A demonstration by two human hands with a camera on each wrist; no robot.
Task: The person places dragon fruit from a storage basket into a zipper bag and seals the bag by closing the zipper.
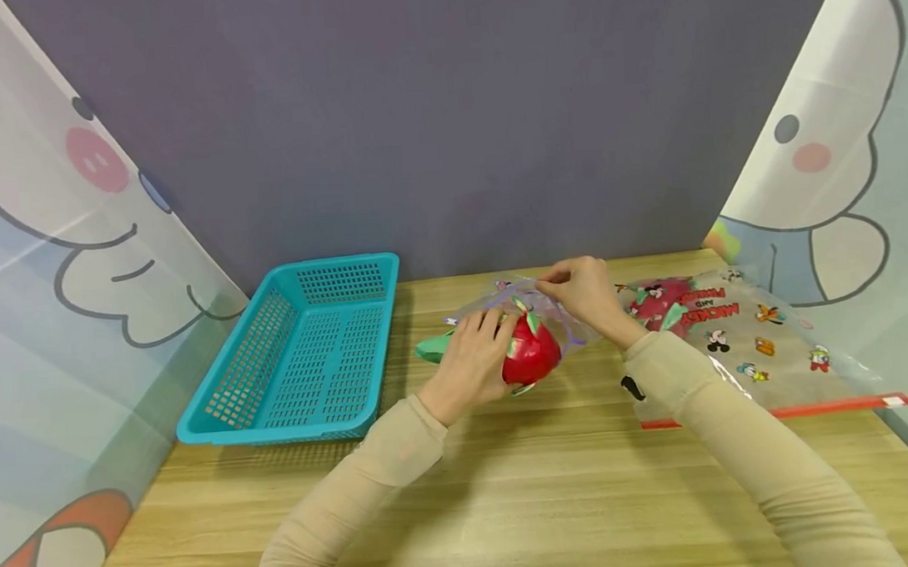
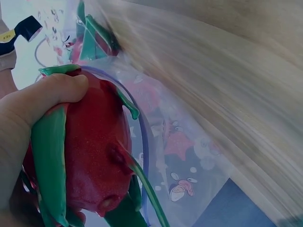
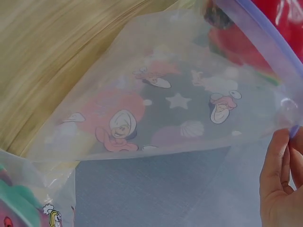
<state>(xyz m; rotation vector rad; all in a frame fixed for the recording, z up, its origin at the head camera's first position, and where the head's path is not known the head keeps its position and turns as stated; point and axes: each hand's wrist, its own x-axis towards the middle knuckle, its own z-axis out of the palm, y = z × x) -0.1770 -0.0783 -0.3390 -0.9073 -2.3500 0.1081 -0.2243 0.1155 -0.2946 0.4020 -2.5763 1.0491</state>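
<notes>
Two hands are working near the table's back edge: the left hand (image 1: 468,362) is gripping the red dragon fruit (image 1: 530,353) at the clear printed bag (image 1: 500,303), whose purple-rimmed mouth the right hand (image 1: 585,291) is pinching up, seemingly to hold it wide.

"MICKEY AND FRIENDS" in red letters, upside down from the head view, on the clear cartoon zip bag (image 1: 756,340) lying flat at the right of the table, nothing else readable anywhere

Table (image 2: 246,71) motion-blurred, left wrist view
</notes>
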